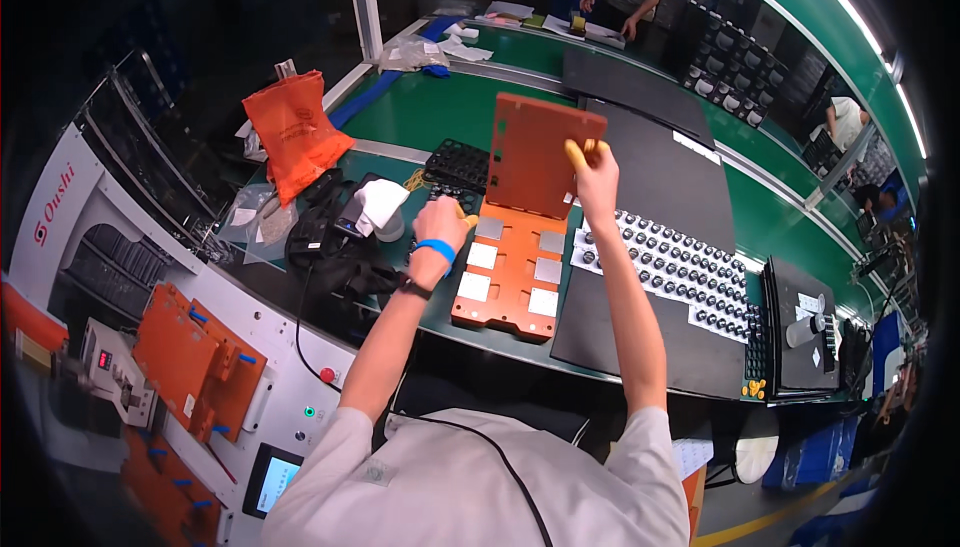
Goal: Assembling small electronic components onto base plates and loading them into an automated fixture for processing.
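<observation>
Six square plates (547, 269) are lying in the orange base (510, 285) on the green bench (437, 311). One lid (530, 147) is standing raised at the base's far edge, the right hand (595, 165) bending its fingers against it; the left hand (440, 221) is curling left of the base. Whether either is pinching cannot be told.
</observation>
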A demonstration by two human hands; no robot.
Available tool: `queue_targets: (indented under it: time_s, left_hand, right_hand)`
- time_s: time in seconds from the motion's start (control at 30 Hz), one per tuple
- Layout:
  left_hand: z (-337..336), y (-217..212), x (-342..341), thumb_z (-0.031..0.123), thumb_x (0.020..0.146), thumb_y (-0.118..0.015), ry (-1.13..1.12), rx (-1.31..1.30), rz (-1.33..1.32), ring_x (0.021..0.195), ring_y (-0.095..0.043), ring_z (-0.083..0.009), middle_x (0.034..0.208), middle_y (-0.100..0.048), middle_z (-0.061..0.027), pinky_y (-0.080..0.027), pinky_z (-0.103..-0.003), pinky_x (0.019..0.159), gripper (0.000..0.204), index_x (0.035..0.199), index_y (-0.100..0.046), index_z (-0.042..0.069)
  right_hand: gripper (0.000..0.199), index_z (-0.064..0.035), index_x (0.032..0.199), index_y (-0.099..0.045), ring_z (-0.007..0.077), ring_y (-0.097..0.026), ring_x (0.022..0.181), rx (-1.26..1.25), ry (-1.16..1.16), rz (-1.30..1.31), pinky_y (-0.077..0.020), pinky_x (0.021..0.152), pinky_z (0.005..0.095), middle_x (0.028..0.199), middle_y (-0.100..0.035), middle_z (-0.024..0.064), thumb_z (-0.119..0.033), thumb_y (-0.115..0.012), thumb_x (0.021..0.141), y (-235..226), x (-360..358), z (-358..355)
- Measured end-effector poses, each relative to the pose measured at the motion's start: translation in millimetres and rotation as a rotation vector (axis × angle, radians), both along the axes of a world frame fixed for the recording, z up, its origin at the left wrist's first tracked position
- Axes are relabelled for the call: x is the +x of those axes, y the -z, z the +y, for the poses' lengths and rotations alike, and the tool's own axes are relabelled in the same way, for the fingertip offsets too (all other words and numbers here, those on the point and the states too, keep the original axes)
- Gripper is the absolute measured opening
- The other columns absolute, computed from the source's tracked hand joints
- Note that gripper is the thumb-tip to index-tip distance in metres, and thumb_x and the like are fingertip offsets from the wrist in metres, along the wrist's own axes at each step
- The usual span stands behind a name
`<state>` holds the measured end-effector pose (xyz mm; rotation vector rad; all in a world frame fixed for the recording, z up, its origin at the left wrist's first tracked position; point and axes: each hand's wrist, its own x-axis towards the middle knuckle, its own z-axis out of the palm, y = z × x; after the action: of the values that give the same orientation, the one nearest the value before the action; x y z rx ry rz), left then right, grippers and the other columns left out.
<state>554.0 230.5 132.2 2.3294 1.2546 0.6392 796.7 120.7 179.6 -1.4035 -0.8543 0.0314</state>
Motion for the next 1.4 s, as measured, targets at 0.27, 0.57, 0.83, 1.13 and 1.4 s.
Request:
queue_targets:
  time_s: [0.27, 0.57, 0.83, 1.13, 1.4]
  left_hand:
    - [-54, 15, -128, 0.023, 0.090, -0.075, -0.026, -0.274, -0.275, 0.068, -0.071, -0.0258, 0.074, -0.071, -0.0182, -0.050, -0.037, 0.060, 0.024, 0.097, -0.075, 0.000]
    - [-105, 31, -117, 0.037, 0.074, -0.089, 0.222, -0.170, -0.133, 0.071, -0.059, -0.0227, 0.095, -0.062, -0.0102, -0.050, -0.035, 0.067, 0.060, 0.117, -0.069, 0.001]
    - [-108, 49, -97, 0.040, 0.054, -0.097, 0.260, 0.172, -0.143, 0.090, -0.059, -0.0331, 0.100, -0.063, -0.0121, -0.047, -0.042, 0.077, 0.063, 0.095, -0.067, 0.002]
    - [-108, 46, -87, 0.034, 0.060, -0.099, 0.294, -0.336, -0.529, 0.070, -0.059, -0.0163, 0.079, -0.064, -0.0059, -0.051, -0.032, 0.065, 0.056, 0.082, -0.062, -0.002]
    - [-96, 9, -74, 0.025, 0.074, -0.093, 0.298, -0.580, -0.755, 0.071, -0.050, -0.0060, 0.077, -0.061, 0.0011, -0.044, -0.025, 0.063, 0.040, 0.087, -0.064, 0.000]
  right_hand:
    - [0.051, -0.0080, 0.114, -0.069, 0.0335, -0.059, 0.123, -0.360, -0.136, -0.768, -0.0343, 0.116, 0.0552, 0.124, -0.066, 0.0104, -0.004, -0.080, 0.065, 60, -123, -153]
    - [0.093, -0.0005, 0.152, -0.033, 0.0427, -0.033, 0.144, -0.528, -0.105, -0.368, -0.0329, 0.118, 0.0503, 0.157, -0.029, 0.0225, -0.025, -0.085, 0.080, 77, -171, -163]
    - [0.091, 0.0038, 0.155, -0.022, 0.0431, -0.030, 0.144, -0.240, -0.205, 0.466, -0.0287, 0.120, 0.0443, 0.159, -0.023, 0.0272, -0.021, -0.078, 0.088, 117, -172, -161]
    - [0.070, 0.0040, 0.140, -0.050, 0.0402, -0.041, 0.140, -0.751, -0.025, -0.959, -0.0191, 0.121, 0.0621, 0.142, -0.050, 0.0236, -0.011, -0.073, 0.076, 22, -195, -167]
    - [0.041, 0.0035, 0.113, -0.063, 0.0407, -0.062, 0.116, -0.590, -0.004, -1.202, -0.0392, 0.112, 0.0537, 0.116, -0.066, 0.0244, -0.009, -0.069, 0.075, 10, -162, -113]
